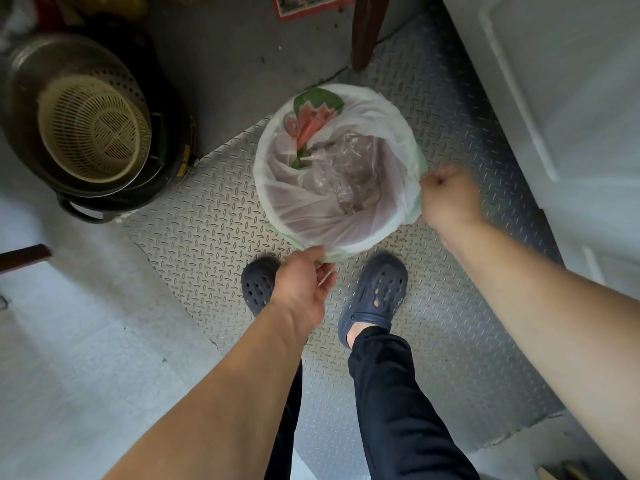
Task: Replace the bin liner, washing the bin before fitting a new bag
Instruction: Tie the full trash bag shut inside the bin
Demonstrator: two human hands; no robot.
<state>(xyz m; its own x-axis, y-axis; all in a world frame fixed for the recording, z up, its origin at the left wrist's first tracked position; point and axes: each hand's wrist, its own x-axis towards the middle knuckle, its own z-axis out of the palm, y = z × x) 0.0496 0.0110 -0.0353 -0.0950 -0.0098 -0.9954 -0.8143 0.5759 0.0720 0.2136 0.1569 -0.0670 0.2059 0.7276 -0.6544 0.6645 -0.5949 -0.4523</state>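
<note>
A small round bin (421, 160) stands on the floor in front of my feet, lined with a thin white bag (381, 112) printed with a green and orange picture. Crumpled clear plastic rubbish (349, 171) lies inside the bag. My left hand (304, 285) pinches the folded-over bag edge at the bin's near rim. At the bin's right rim, my right hand (448, 197) is closed on the bag edge. Only a pale green sliver of the bin shows under the liner.
A metal pot holding a perforated steel strainer and a cream plastic colander (93, 129) sits at the left. A dark wooden furniture leg (367, 29) stands behind the bin. A white door (561, 98) fills the right side. The floor is a diamond-pattern metal plate (207, 230).
</note>
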